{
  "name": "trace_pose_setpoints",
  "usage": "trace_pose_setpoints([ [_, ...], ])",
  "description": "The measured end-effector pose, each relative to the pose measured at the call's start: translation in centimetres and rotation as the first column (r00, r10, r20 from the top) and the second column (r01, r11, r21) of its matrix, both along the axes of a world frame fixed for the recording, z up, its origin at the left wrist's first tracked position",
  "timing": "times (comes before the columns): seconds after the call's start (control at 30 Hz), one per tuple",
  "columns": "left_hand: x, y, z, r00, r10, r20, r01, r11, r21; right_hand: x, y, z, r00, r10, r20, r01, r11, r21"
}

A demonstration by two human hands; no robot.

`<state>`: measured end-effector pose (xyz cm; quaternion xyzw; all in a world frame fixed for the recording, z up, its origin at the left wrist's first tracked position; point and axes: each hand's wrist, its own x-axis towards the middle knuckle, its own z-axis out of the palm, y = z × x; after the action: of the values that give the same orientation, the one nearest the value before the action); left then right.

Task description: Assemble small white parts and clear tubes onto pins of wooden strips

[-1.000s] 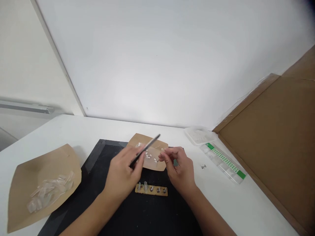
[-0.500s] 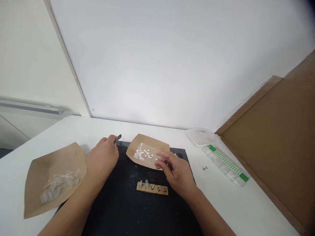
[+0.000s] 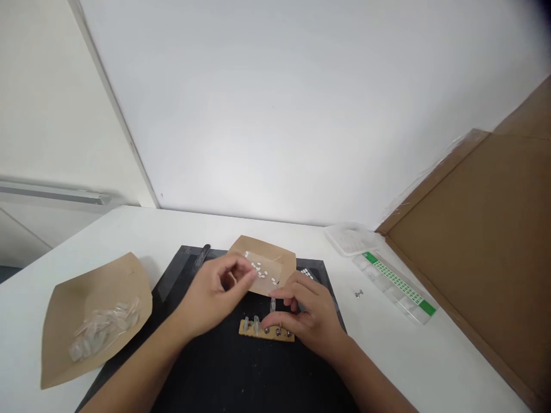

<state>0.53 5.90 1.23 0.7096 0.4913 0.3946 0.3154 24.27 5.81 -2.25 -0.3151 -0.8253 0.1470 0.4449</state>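
Lying flat on the black mat [image 3: 224, 373] near the middle of the white counter [image 3: 408, 350], the small wooden strip [image 3: 266, 332] is carrying a row of short pegs, some clear and some dark metal. The right hand [image 3: 307, 321] is resting at the strip's right end with its fingers curled down and is pinching a small clear piece [image 3: 272, 303] upright just above the row. The left hand [image 3: 217, 295] is hovering beside it, fingers loosely bent and holding nothing, in front of the brown paper tray [image 3: 282, 261] with small white pieces.
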Motion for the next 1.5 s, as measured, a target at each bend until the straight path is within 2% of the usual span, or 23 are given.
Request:
trace_pose_setpoints([
  [0.1, 1.2, -0.8, -0.1, 0.974, -0.173, 0.149, 0.196, 0.968, -0.157, -0.2, -0.2, 0.2, 0.998, -0.010, -0.057, 0.016, 0.994, 0.112],
  [0.23, 1.6, -1.0, -0.3, 0.916, -0.216, 0.338, 0.315, 0.910, -0.270, -0.2, -0.2, 0.2, 0.994, -0.060, -0.091, 0.075, 0.982, 0.174],
  [0.6, 1.8, -0.7, -1.3, 0.877, -0.139, 0.459, 0.371, 0.803, -0.466, -0.2, 0.0, -0.4, 0.996, -0.052, -0.066, 0.060, 0.989, 0.138],
  [0.83, 1.6, -0.4, -2.1, 0.897, -0.096, 0.432, 0.354, 0.742, -0.569, 0.8, 0.4, -0.4, 0.999, 0.047, 0.027, -0.047, 0.999, 0.021],
  [0.97, 1.6, -0.4, -2.1, 0.907, -0.174, 0.384, 0.371, 0.762, -0.531, 1.1, 0.1, -0.8, 0.992, 0.031, 0.119, -0.029, 0.999, -0.016],
  [1.03, 1.6, -0.3, -1.8, 0.942, -0.211, 0.260, 0.314, 0.829, -0.464, 1.2, -0.3, -1.0, 0.985, 0.005, 0.170, 0.000, 1.000, -0.031],
  [1.13, 1.3, -0.1, -1.6, 0.984, -0.177, -0.006, 0.170, 0.952, -0.255, 1.5, -1.1, -1.3, 0.979, -0.028, 0.200, 0.033, 0.999, -0.019],
  [1.2, 1.2, 0.1, -1.7, 0.983, -0.136, -0.122, 0.121, 0.985, -0.120, 1.6, -1.6, -1.5, 0.976, -0.056, 0.213, 0.056, 0.998, 0.006],
  [1.3, 1.0, 0.4, -2.5, 0.958, -0.078, -0.277, 0.093, 0.995, 0.041, 1.5, -2.0, -1.6, 0.955, -0.124, 0.269, 0.114, 0.992, 0.055],
  [1.37, 1.0, 0.5, -3.1, 0.907, -0.018, -0.421, 0.081, 0.988, 0.132, 1.3, -2.2, -1.7, 0.941, -0.150, 0.302, 0.133, 0.988, 0.077],
  [1.43, 1.1, 0.5, -3.5, 0.849, 0.029, -0.528, 0.088, 0.977, 0.195, 1.0, -2.3, -1.8, 0.935, -0.143, 0.325, 0.126, 0.989, 0.073],
  [1.5, 1.2, 0.5, -3.6, 0.824, 0.034, -0.566, 0.110, 0.969, 0.219, 0.7, -2.4, -2.0, 0.933, -0.136, 0.333, 0.122, 0.991, 0.063],
])
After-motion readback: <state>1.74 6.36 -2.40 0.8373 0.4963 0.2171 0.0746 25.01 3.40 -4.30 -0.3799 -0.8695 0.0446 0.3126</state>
